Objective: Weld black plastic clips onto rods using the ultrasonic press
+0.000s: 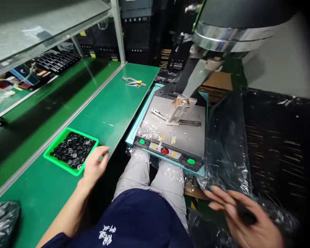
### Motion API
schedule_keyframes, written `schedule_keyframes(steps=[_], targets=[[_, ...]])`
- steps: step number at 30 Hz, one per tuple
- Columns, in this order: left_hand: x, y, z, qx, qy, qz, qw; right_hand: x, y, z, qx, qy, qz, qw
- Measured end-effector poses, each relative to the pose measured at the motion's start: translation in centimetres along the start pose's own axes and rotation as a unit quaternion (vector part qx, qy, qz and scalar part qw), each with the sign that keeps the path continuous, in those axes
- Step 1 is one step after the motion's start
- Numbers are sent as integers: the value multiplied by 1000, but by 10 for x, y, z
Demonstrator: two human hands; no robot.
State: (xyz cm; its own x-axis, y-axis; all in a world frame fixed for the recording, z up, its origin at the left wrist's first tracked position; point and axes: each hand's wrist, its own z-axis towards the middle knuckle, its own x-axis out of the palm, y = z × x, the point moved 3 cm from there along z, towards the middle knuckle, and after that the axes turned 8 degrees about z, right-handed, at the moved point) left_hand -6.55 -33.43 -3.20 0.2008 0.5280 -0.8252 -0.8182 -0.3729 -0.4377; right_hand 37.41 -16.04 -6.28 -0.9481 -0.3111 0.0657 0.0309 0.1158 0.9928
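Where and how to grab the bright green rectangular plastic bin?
Likely by the rim of the bright green rectangular plastic bin, at two opposite walls, coming from above. It sits upright with an open top and a raised edge; small loose black parts fill much of it, so keeping it level seems wise.

Bright green rectangular tray, shallow and open-topped, sits upright on the green worktop. Contents: numerous small black parts, heaped loose at mixed angles and spread across most of the tray's floor. Several show grey or pale rounded faces; finer detail is too small to confirm.
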Motion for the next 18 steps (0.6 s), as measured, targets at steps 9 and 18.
schedule_keyframes(steps=[9, 18], targets=[[-29, 121, 24, -174, 151, 113, 967, 145, -12, 51, -26, 267, -74, 961], [-35, 137, 24, -227, 135, 152, 952, 167, -54, 40, 32, 308, -67, 948]])
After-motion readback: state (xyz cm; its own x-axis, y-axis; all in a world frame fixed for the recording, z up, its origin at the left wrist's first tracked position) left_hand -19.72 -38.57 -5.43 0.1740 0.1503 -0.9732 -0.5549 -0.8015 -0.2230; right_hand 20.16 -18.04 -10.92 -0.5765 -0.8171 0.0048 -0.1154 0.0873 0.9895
